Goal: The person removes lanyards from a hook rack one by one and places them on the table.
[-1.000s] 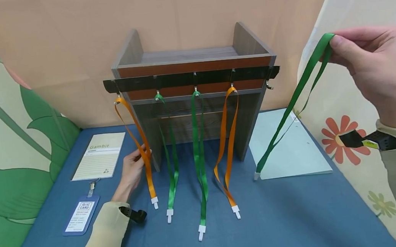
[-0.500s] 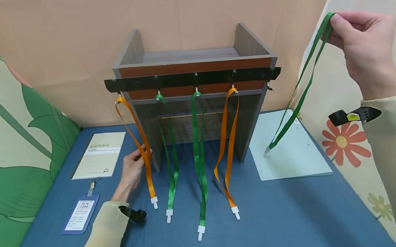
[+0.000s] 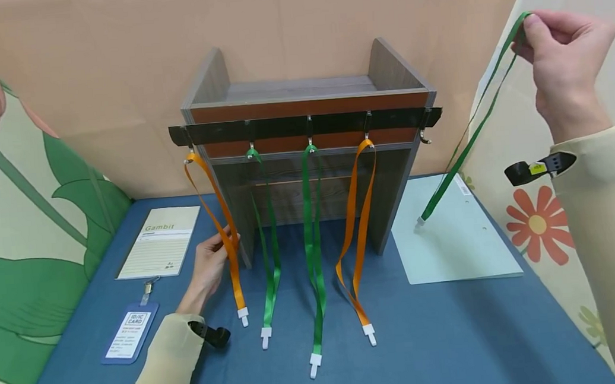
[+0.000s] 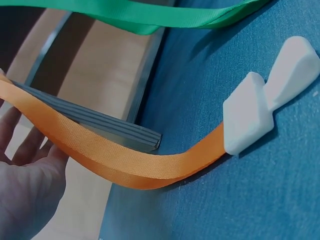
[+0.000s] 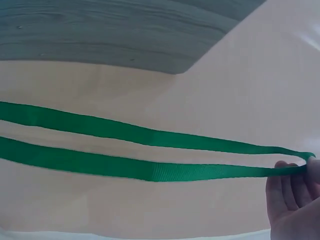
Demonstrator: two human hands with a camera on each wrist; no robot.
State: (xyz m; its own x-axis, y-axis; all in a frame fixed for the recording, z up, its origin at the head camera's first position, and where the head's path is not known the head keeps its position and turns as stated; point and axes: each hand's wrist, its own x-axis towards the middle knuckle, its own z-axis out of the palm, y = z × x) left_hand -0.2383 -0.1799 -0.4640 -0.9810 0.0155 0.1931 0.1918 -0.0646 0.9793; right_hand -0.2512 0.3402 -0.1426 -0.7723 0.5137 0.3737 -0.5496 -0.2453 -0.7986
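High at the right, my right hand point(image 3: 571, 57) pinches the loop of a green lanyard point(image 5: 125, 167) between thumb and fingers. The lanyard slants down left, its clip end over a pale blue sheet point(image 3: 467, 252). My left hand point(image 3: 210, 267) is at the left side panel of a grey wooden shelf unit point(image 3: 312, 99), its fingers around the panel's edge, partly hidden by an orange lanyard point(image 4: 130, 167) hanging in front. On the black hook rail point(image 3: 281, 127) also hang two green lanyards point(image 3: 314, 263) and another orange lanyard point(image 3: 354, 224). The far-right hook point(image 3: 424, 138) is bare.
A notepad point(image 3: 158, 243) lies on the blue table point(image 3: 404, 346) at the left. Below it rests a blue card holder point(image 3: 131, 334) with a metal clip. A patterned cloth point(image 3: 36, 223) rises at the left, and a floral sheet point(image 3: 540, 223) stands at the right.
My right hand has gone up with the green lanyard. The lanyard's lower end has shifted right and up, now over the pale sheet. My left hand stays in place at the panel.
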